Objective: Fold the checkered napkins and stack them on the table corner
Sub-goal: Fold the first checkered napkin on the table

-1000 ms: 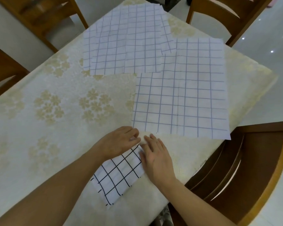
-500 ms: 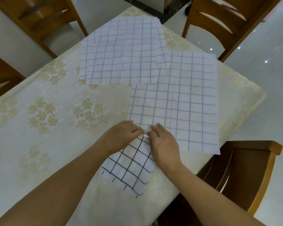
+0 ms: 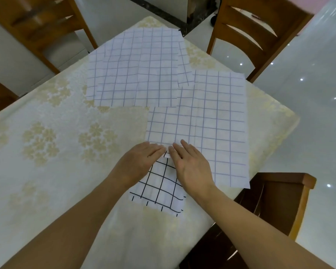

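Two hands, the left hand (image 3: 139,162) and right hand (image 3: 190,164), are laid flat with straight fingers on the folded black-checked napkin (image 3: 159,193) near the table (image 3: 47,171) edge; the crease is best pressed evenly outward.

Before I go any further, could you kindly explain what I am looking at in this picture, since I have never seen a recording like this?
There is no machine here: a person wears a camera on the head, so the one picture looks forward and down along both bare arms. The left hand and right hand lie with fairly straight fingers on a small folded napkin with bold black lines, pressing its far end; neither hand grips anything that I can see. The napkin lies on a table covered with a cream flowered cloth. Beyond the hands, an unfolded napkin with faint blue lines lies flat, and farther back overlapping napkins wait. Wooden chairs stand around the table.
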{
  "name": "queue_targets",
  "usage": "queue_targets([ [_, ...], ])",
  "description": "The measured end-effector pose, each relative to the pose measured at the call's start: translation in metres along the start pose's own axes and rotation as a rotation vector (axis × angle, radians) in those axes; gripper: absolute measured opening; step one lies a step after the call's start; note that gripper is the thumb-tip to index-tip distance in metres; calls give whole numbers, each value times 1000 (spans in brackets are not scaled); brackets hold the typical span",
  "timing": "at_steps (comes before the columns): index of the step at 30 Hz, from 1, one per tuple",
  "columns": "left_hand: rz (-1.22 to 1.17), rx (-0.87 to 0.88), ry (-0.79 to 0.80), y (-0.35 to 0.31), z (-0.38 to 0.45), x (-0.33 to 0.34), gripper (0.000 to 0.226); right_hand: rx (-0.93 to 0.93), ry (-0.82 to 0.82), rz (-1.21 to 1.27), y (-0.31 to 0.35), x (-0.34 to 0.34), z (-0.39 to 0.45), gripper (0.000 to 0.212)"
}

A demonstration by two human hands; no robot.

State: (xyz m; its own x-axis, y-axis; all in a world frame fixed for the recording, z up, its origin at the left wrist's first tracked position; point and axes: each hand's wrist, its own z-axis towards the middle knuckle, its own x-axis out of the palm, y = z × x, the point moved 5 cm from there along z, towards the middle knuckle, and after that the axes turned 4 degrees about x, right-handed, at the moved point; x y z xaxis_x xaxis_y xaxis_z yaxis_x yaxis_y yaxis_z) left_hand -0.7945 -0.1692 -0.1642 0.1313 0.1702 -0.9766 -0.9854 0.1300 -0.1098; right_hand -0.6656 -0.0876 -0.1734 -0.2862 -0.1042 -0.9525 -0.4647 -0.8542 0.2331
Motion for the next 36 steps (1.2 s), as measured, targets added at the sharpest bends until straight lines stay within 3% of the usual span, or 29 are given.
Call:
queue_targets([
  [8, -66, -21, -53, -33, -47, 0, 59, 11, 16, -20, 29, -3, -56, 55],
  [13, -55, -95, -93, -39, -60, -8, 62, 149, 16, 72, 25, -6, -57, 59],
  [19, -51, -79, -67, -30, -56, -9, 65, 132, 147, 105, 11, -1, -55, 96],
  [24, -47, -16, -34, -24, -45, -3, 64, 91, 284, 48, -6, 21, -59, 110],
  [31, -25, 81, 42, -22, -46, 9, 60, 1, 252, 35, -7, 30, -57, 99],
  [36, 0, 125, 31, -24, -55, 8, 50, -131, 135, 53, 15, 32, -63, 69],
])
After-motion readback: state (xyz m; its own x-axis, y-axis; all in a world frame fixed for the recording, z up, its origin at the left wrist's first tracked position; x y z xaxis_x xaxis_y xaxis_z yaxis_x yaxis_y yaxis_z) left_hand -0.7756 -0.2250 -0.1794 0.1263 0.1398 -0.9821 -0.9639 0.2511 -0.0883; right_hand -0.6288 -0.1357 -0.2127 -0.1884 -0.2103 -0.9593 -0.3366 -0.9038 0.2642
